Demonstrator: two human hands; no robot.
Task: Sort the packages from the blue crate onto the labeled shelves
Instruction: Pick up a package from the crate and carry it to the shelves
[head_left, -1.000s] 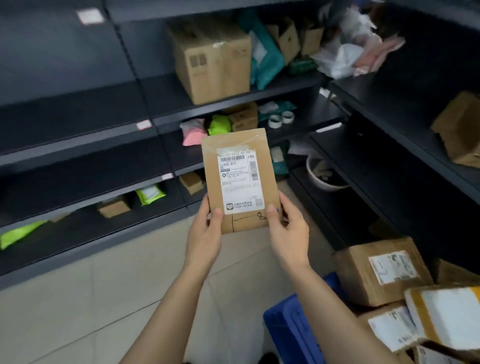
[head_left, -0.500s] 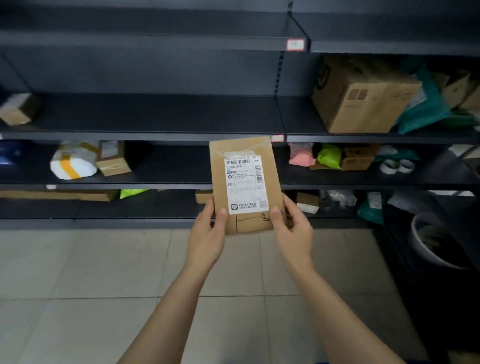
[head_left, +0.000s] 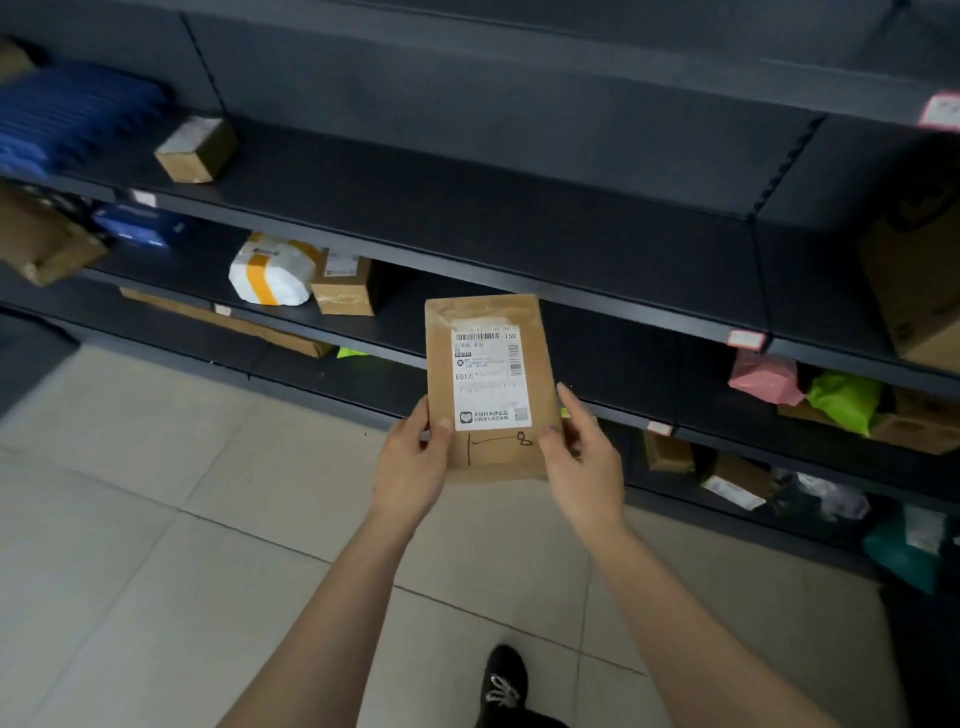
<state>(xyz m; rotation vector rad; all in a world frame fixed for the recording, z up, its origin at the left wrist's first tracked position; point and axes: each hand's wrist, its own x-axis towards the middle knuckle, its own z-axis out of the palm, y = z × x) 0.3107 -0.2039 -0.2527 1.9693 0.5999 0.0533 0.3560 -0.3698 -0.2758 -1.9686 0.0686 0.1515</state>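
I hold a flat brown paper package (head_left: 488, 452) upright in front of me, its white shipping label facing me and "1—8" handwritten below it. My left hand (head_left: 410, 467) pinches its lower left edge, thumb on the front. My right hand (head_left: 584, 462) pinches the lower right edge the same way. Behind the package run dark shelves (head_left: 467, 208) with small pink and white labels (head_left: 745, 339) on their front edges. The blue crate with the packages is out of view.
On the shelves lie a small brown box (head_left: 195, 150), a white parcel with orange tape (head_left: 270, 275), a taped carton (head_left: 345, 286), pink (head_left: 761, 376) and green (head_left: 844, 400) bags, and blue crates (head_left: 67, 119) far left. Tiled floor (head_left: 156, 519) and my black shoe (head_left: 504, 680) are below.
The view has swung left along the shelves, from the crate and corner shelving to the left bays. Both hands keep the same hold on the package, still upright.
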